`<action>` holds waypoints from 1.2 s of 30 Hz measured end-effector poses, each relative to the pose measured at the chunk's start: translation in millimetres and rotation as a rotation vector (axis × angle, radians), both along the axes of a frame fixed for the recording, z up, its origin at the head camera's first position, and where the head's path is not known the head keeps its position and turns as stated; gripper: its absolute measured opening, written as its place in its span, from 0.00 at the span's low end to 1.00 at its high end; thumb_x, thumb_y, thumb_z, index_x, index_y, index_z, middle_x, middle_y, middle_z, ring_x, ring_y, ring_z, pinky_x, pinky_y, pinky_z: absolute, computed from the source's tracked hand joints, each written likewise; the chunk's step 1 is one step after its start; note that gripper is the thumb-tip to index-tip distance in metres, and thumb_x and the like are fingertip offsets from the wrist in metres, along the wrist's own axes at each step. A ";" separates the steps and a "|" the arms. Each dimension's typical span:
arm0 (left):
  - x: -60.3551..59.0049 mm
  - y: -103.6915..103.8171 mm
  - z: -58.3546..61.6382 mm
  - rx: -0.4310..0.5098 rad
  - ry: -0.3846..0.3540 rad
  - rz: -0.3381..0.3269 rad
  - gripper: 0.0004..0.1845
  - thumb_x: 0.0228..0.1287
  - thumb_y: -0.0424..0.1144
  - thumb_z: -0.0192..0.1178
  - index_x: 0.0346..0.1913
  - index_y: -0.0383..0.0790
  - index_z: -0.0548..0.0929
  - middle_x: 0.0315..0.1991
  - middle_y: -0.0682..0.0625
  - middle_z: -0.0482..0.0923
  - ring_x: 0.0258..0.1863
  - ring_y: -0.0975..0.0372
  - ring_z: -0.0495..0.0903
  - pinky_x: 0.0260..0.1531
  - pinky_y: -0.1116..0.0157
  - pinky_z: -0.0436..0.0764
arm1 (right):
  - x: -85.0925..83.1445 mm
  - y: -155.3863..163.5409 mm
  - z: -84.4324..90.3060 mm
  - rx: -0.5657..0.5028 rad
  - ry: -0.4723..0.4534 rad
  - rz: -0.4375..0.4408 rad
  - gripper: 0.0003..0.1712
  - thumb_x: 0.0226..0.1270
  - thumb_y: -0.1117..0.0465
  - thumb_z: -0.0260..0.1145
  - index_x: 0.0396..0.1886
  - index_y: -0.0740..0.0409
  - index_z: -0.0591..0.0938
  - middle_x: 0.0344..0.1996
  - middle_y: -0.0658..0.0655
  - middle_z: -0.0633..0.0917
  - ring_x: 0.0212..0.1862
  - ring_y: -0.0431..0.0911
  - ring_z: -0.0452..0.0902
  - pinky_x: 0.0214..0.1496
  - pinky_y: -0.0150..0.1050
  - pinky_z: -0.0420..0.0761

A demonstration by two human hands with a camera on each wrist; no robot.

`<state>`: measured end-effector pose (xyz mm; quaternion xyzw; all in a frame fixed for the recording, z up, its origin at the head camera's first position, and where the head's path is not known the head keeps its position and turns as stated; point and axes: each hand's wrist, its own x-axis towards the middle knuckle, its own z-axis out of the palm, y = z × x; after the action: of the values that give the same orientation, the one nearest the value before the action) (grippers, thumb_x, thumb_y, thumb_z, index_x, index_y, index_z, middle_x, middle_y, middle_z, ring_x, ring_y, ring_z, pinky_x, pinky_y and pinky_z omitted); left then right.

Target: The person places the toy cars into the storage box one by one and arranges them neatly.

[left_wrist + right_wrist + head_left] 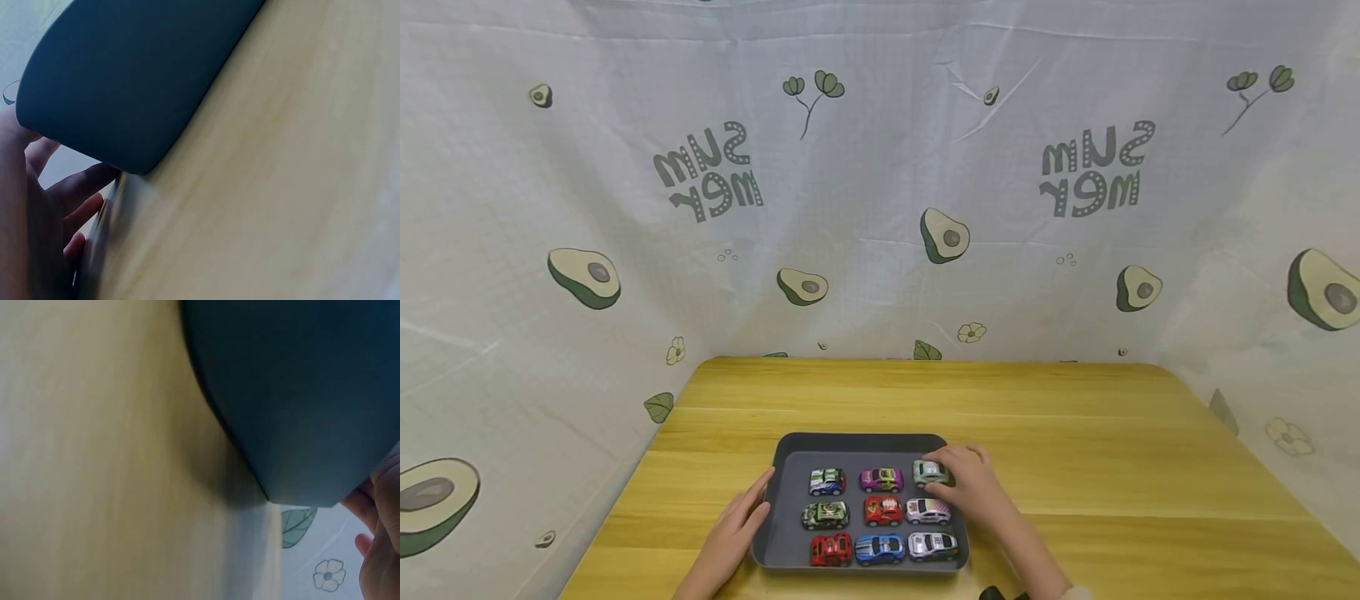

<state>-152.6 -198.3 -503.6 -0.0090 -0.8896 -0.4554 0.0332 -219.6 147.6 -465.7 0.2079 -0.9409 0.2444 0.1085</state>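
Observation:
In the head view a dark grey tray holds several small toy cars in rows. My right hand reaches over its right rim and pinches the pale green toy car at the far right corner between thumb and fingers. Along the left rim lies my left hand, fingers extended and touching the tray's side. The left wrist view shows the tray's outer wall with the left hand beside it. In the right wrist view the tray wall hides most of the right hand and the car.
Other cars include a purple one, a green camouflage one, a blue one and a silver one. The tray stands near the front of a wooden table. An avocado-print curtain surrounds the table's back and sides.

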 end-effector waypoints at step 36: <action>-0.2 -0.6 -1.5 0.002 0.008 0.002 0.24 0.67 0.51 0.47 0.66 0.58 0.63 0.63 0.43 0.67 0.61 0.50 0.68 0.59 0.45 0.64 | -7.1 -8.4 4.6 0.294 0.009 0.072 0.18 0.46 0.52 0.72 0.39 0.51 0.82 0.35 0.48 0.83 0.43 0.44 0.77 0.61 0.57 0.59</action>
<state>-152.8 -198.8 -505.2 -0.0100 -0.8889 -0.4564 0.0372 -226.7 139.2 -461.1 0.2561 -0.9580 0.1067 0.0723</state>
